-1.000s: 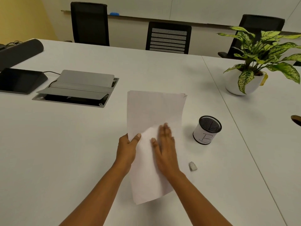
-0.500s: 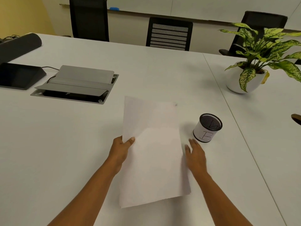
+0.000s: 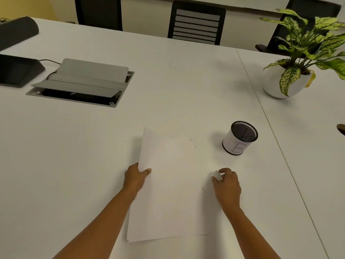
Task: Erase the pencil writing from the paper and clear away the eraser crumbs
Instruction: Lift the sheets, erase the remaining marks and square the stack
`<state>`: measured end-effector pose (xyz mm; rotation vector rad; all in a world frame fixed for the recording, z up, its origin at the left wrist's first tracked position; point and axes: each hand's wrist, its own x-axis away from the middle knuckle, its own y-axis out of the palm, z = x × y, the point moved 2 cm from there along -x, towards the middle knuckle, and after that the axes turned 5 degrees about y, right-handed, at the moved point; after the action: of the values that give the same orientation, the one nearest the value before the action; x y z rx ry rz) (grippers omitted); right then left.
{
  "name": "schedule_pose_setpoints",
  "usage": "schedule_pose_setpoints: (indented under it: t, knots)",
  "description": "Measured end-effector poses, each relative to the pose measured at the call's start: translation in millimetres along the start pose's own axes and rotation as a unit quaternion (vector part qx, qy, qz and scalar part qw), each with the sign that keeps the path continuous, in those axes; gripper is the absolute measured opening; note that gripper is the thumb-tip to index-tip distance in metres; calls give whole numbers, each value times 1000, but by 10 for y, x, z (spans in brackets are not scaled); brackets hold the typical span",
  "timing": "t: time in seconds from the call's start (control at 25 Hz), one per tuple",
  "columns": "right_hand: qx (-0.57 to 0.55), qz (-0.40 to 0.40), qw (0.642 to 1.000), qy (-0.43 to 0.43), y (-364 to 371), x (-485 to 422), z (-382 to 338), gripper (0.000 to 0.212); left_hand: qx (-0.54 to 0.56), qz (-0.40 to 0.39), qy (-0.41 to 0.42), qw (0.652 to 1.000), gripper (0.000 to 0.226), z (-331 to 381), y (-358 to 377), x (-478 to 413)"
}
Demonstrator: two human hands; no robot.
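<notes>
- The paper (image 3: 173,186) is laid flat at the near middle of the white surface (image 3: 74,165); bare room is seen off its left edge toward 9 o'clock and beyond its far edge toward 12 o'clock.
- A few dark crumbs (image 3: 192,142) are scattered at the sheet's far right corner.
- A mesh pen cup (image 3: 239,138), marked with a "B", is stood at 2 o'clock of the paper, apart from it; a seam in the surface is run just past it.
- A potted plant (image 3: 291,71) is placed far off at 2 o'clock, an open grey cable box (image 3: 82,84) at 10 o'clock, and black chairs (image 3: 196,22) along the far edge.
- The left hand (image 3: 136,177) is closed on the paper's left edge, thumb on top.
- The right hand (image 3: 226,186) is curled at the right edge, a small white eraser (image 3: 217,175) pinched in its fingertips.
</notes>
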<state>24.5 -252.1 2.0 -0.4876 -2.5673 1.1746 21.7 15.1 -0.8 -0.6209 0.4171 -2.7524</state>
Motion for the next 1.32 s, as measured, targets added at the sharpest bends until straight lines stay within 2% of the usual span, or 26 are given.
schedule_pose_setpoints:
  t: [0.12,0.28,0.36,0.48,0.64,0.72,0.88,0.96,1.08,1.24,1.32]
  knots:
    - [-106,-55,992,-25,147,109,-215,24,-78,73,50,993,37,-7,27,26]
    - [-212,-173,962,-5,445,248,-473,24,-135,121,98,979,65,-93,97,74]
    - [-229,-198,953,-4,573,293,-570,17,-207,127,123,962,71,-131,158,99]
    - [-223,-185,956,-47,722,326,-709,17,-358,131,130,915,69,-150,237,162]
    - [-168,-178,959,-142,883,355,-848,19,-425,146,154,880,56,-229,295,179]
    - [-120,-181,959,-183,958,356,-863,19,-430,146,151,878,48,-243,298,170]
    - [-71,-169,957,-223,989,222,-908,21,-452,116,137,874,72,-246,314,157]
    - [-68,-143,963,-217,971,85,-949,20,-458,123,142,869,77,-254,331,139]
    - [-60,-136,965,-218,1011,105,-963,19,-463,125,140,866,74,-266,332,118]
    - [-29,-175,945,-274,1028,347,-873,19,-466,125,134,865,69,-277,322,128]
    - [-36,-152,957,-247,997,165,-900,16,-472,124,133,863,73,-258,309,133]
